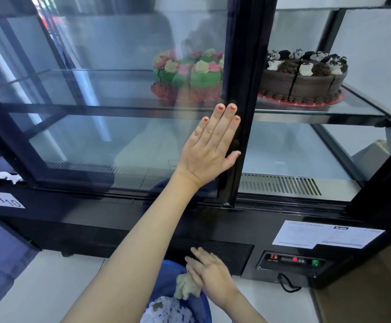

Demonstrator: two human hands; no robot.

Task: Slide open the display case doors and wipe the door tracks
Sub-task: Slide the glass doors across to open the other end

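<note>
Our left hand (pixel 209 145) lies flat and open against the glass of the sliding door (pixel 120 108), fingers together and pointing up, the thumb hooked over the door's black upright edge (pixel 243 113); it grips nothing, only presses. That edge stands just to the right of the palm, and past it the case is open, with the chocolate cake (pixel 304 78) seen directly on the glass shelf (pixel 353 110), while the green cake (pixel 187 73) sits behind the pane. Below the hand, the door track (pixel 294 202) runs left to right along the bottom of the opening, its long axis crosswise to our reach, and the bared stretch lies to the right of the door's edge. Our right hand (pixel 211 273) hangs low near our body, fingers closed around a crumpled pale cloth (pixel 187 286), well under the track. We judge the right hand the better placed for wiping: the bare track lies up and to its right, and the stroke must follow the groove sideways.
</note>
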